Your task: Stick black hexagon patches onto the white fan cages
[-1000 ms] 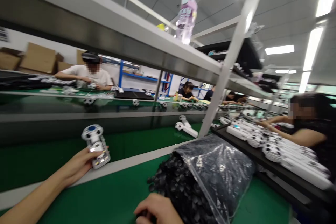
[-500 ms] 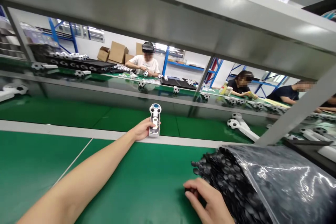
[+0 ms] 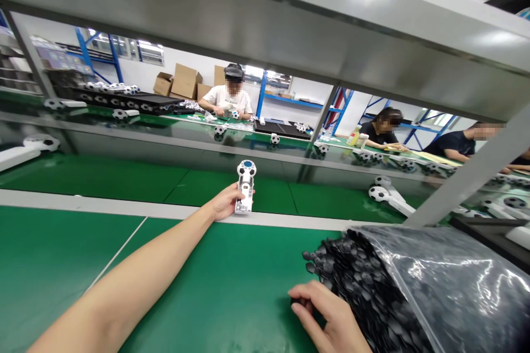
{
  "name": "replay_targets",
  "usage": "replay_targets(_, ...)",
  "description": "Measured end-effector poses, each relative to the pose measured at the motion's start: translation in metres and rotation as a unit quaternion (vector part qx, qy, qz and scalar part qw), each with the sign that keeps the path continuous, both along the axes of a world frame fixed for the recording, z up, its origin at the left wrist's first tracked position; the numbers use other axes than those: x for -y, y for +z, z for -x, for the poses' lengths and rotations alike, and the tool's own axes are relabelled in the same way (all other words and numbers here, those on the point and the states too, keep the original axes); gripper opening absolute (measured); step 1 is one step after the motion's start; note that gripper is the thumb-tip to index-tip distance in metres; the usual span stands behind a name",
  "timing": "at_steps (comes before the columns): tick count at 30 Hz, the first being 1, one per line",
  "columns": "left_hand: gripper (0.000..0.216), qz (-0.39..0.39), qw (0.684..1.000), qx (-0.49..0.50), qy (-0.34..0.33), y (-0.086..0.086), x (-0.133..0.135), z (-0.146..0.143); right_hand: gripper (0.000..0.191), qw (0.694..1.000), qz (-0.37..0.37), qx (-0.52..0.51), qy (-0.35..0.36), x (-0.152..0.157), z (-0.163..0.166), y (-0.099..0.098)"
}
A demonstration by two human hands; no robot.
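My left hand [image 3: 226, 203] reaches out over the grey edge of the bench and is closed around the handle of a white device with a soccer-ball head [image 3: 246, 187]. A round blue patch shows on its head, and the handle's upward face looks uncovered, with inner parts visible. My right hand [image 3: 327, 314] rests low on the green bench top, thumb and fingers pinched on a small black piece [image 3: 295, 301], mostly hidden by the fingers. Right beside it, a heap of black pieces [image 3: 364, 276] spills from a clear plastic bag [image 3: 464, 276].
Past the bench edge, a green conveyor belt [image 3: 124, 176] carries soccer-ball devices [image 3: 387, 196]. A slanted grey post [image 3: 467, 176] stands at right, and a shelf [image 3: 265, 27] hangs overhead. Several people sit across the line, one in a white shirt [image 3: 232, 100].
Devices on the near belt have shifted right, while those on the far line moved slightly left. My left hand and its device have barely moved; my right hand stays in place.
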State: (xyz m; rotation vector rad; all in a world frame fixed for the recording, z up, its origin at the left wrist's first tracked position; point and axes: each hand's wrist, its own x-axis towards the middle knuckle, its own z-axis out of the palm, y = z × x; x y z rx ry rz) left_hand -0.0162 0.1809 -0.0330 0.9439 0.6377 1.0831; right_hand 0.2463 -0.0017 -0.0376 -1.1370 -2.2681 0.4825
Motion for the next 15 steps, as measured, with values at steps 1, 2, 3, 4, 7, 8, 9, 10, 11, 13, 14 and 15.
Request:
replay_targets(1, 0.045, -0.001, 1.0, -0.001, 0.0, -0.0003, -0.0001, 0.0003, 0.013, 1.0, 0.001, 0.001, 0.001, 0.0002, -0.0001, -0.0001)
replay_targets(2, 0.045, -0.002, 1.0, -0.002, -0.001, -0.0006, -0.0002, 0.0006, 0.013, 1.0, 0.001, 0.001, 0.002, 0.0004, -0.0002, -0.0002)
replay_targets(3, 0.046, -0.002, 1.0, -0.003, -0.001, -0.0009, -0.0004, 0.0009, 0.013, 1.0, 0.001, 0.002, 0.003, 0.0005, -0.0003, -0.0003)
replay_targets(4, 0.047, -0.003, 1.0, -0.003, -0.001, -0.0011, -0.0006, 0.0011, 0.013, 1.0, 0.002, 0.002, 0.003, 0.0006, -0.0003, -0.0003)
replay_targets(7, 0.048, -0.004, 1.0, -0.005, -0.001, -0.0013, -0.0009, 0.0013, 0.013, 1.0, 0.002, 0.001, 0.002, 0.0005, -0.0001, -0.0002)
replay_targets(8, 0.047, -0.005, 1.0, -0.006, 0.0, -0.0012, -0.0009, 0.0011, 0.013, 1.0, 0.001, 0.001, 0.003, 0.0005, 0.0, -0.0001)
replay_targets(9, 0.047, -0.005, 1.0, -0.006, 0.0, -0.0012, -0.0009, 0.0009, 0.013, 1.0, 0.001, 0.001, 0.004, 0.0004, 0.0002, -0.0001)
replay_targets(10, 0.047, -0.006, 1.0, -0.006, 0.001, -0.0011, -0.0008, 0.0006, 0.013, 1.0, 0.001, 0.001, 0.006, 0.0003, 0.0003, 0.0)
replay_targets(11, 0.047, -0.006, 1.0, -0.006, 0.002, -0.0009, -0.0007, 0.0004, 0.013, 1.0, 0.001, 0.001, 0.007, 0.0003, 0.0003, 0.0)
replay_targets(13, 0.046, -0.005, 1.0, -0.006, 0.004, -0.0005, -0.0005, -0.0003, 0.013, 1.0, 0.001, 0.0, 0.008, 0.0003, 0.0003, -0.0001)
replay_targets(14, 0.046, -0.005, 1.0, -0.006, 0.005, -0.0002, -0.0003, -0.0006, 0.013, 1.0, 0.001, -0.001, 0.008, 0.0004, 0.0002, -0.0001)
replay_targets(15, 0.045, -0.004, 1.0, -0.007, 0.007, 0.0002, 0.0, -0.001, 0.013, 1.0, 0.002, -0.001, 0.008, 0.0005, 0.0001, -0.0001)
